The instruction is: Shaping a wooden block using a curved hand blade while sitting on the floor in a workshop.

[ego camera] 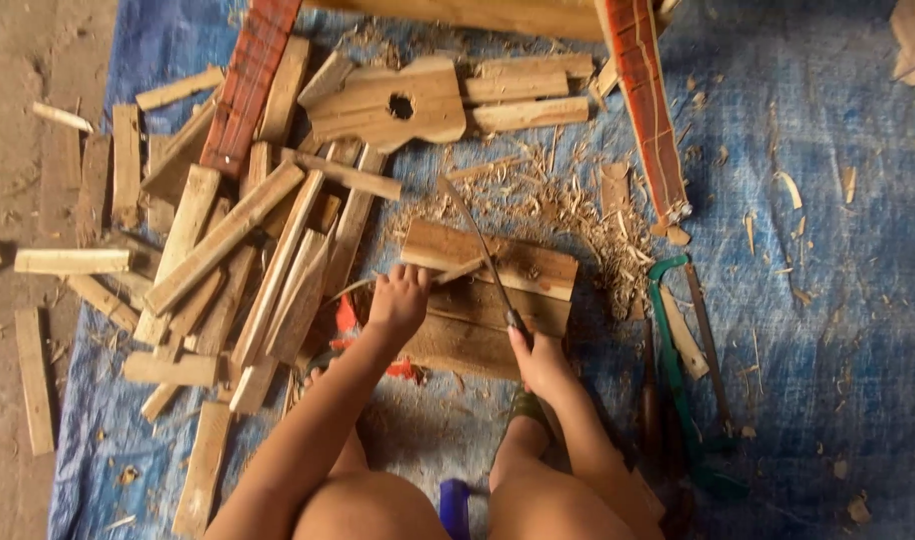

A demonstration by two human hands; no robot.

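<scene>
My left hand [398,298] grips a thin curved strip of wood [448,273] and holds it against a wooden block [523,268]. My right hand [540,362] is closed on the handle of a long knife [475,240]; its blade slants up and left across the strip and the block. Beneath the block lies a darker plank [458,335]. Pale wood shavings [558,210] are heaped just beyond the block. My bare knees show at the bottom edge.
A blue tarp [838,300] covers the ground. Several rough wood slats [248,230] are piled at left. A small guitar-shaped wooden cutout [388,105] lies at the top. A green-framed saw [683,370] rests to the right, with two reddish fretted necks [650,110] nearby.
</scene>
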